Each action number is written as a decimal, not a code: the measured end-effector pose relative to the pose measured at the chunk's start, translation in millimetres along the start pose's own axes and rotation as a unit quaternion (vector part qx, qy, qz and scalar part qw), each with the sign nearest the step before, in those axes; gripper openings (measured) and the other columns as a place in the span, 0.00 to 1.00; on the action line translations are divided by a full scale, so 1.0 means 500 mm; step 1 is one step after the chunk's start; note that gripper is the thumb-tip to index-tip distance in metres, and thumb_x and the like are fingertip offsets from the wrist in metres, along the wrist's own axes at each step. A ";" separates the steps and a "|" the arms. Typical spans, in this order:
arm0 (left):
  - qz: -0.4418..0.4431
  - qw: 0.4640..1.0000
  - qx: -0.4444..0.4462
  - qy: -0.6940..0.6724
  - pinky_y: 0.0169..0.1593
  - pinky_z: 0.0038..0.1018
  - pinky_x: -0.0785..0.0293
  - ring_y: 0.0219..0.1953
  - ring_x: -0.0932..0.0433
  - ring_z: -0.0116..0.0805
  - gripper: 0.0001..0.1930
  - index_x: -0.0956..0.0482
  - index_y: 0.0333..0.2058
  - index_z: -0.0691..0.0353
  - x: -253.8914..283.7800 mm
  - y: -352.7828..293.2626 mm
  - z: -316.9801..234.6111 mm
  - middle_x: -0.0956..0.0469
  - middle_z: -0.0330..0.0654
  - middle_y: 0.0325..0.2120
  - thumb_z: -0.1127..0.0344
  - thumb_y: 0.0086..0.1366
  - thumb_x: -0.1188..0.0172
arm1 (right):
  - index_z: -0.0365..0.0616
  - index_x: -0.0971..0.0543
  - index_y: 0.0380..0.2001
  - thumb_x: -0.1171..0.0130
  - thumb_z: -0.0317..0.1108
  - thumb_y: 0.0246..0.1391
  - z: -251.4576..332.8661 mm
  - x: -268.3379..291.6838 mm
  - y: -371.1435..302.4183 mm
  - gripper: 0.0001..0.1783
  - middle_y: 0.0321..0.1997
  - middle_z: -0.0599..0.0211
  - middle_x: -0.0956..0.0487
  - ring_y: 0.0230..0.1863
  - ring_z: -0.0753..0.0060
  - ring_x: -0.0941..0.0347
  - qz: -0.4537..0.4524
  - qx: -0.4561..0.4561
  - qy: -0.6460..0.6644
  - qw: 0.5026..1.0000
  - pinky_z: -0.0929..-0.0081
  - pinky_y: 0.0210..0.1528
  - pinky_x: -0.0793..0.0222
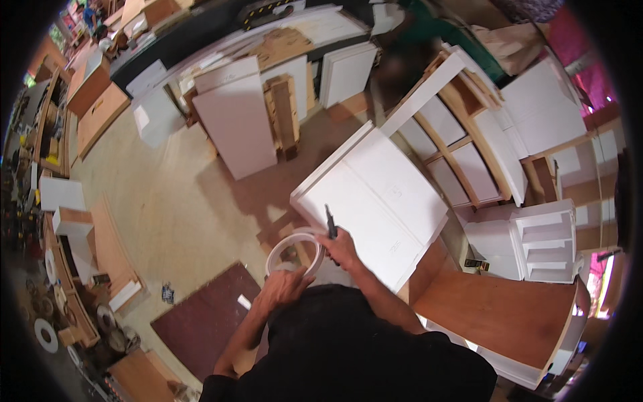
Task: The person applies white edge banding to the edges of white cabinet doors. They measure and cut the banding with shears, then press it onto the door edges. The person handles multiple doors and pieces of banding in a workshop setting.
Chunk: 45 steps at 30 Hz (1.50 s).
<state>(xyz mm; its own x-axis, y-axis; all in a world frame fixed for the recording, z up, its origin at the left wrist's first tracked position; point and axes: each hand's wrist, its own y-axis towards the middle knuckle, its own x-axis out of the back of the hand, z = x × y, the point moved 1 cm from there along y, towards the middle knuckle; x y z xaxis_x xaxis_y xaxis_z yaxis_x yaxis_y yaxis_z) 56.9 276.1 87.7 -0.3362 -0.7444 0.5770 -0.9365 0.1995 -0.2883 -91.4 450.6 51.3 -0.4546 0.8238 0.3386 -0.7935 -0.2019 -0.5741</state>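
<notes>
- The roll [274, 254], white and hollow-centred, is held up in front of the person's black shirt [348, 348], near the middle of the view; the clock directions below are read from it, with 12 at the top.
- The left hand [284, 287] is closed on the roll's rim at its 6 o'clock.
- The right hand [342, 249] is wrapped round a slim dark tool [331, 224], whose tip points up toward 12; its thumb side meets the roll's rim at about 2 o'clock.
- The tool's upper end overlaps the edge of a big white panel [378, 201] at 2 o'clock; I cannot tell whether the two touch. Faint marks show on the panel.
- Past the panel, also toward 2, stands a wooden frame [459, 145] with pale infills.
- At 3 o'clock is a white shelf unit [546, 242].
- Between 3 and 4 lies a cabinet [502, 311] with a brown face and white edges.
- At about 8 a dark red board [201, 328] lies on the floor [161, 201], a small white scrap [244, 302] near its right side.
- Between 8 and 9, well apart, is a flat white ring [46, 335].
- At 11 a tall white board [236, 124] leans, tilted, just beside a narrow wooden box [284, 114] at 12.
</notes>
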 end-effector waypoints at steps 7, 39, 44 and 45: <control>-0.009 0.990 0.111 -0.090 0.40 0.56 0.28 0.36 0.20 0.69 0.21 0.24 0.46 0.64 -0.020 0.029 0.089 0.19 0.64 0.29 0.49 0.78 0.53 | 0.44 0.24 0.38 0.26 0.31 0.55 -0.026 0.015 0.101 0.15 0.26 0.71 0.22 0.17 0.82 0.31 0.042 -0.090 0.331 0.938 0.78 0.17 0.37; 0.126 0.863 0.384 -0.304 0.23 0.26 0.35 0.20 0.32 0.22 0.18 0.23 0.40 0.61 -0.213 0.491 0.430 0.30 0.34 0.20 0.52 0.78 0.51 | 0.38 0.25 0.42 0.35 0.35 0.59 -0.364 -0.005 0.711 0.14 0.26 0.48 0.20 0.30 0.36 0.23 -0.273 -0.065 -0.035 0.959 0.46 0.34 0.30; 0.116 0.851 0.387 -0.335 0.24 0.24 0.34 0.21 0.32 0.21 0.18 0.24 0.38 0.62 -0.208 0.495 0.473 0.30 0.33 0.21 0.53 0.78 0.51 | 0.43 0.25 0.43 0.35 0.35 0.59 -0.369 0.074 0.879 0.14 0.26 0.49 0.20 0.30 0.37 0.21 -0.302 -0.025 -0.100 0.948 0.46 0.34 0.29; 0.121 0.843 0.401 -0.337 0.23 0.23 0.34 0.21 0.33 0.20 0.17 0.25 0.38 0.61 -0.209 0.501 0.480 0.31 0.32 0.21 0.53 0.78 0.51 | 0.43 0.25 0.44 0.35 0.36 0.59 -0.367 0.090 0.908 0.14 0.27 0.49 0.19 0.31 0.37 0.21 -0.314 -0.028 -0.111 0.943 0.45 0.35 0.29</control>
<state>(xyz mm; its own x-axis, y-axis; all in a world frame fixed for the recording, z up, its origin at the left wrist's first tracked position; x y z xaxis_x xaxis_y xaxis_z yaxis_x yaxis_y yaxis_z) -118.6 250.7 -227.9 -0.1206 -0.9909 -0.0604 -0.3893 0.1031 -0.9153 -398.1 493.0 -331.0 0.0193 0.6400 0.7681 -0.9148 0.3213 -0.2447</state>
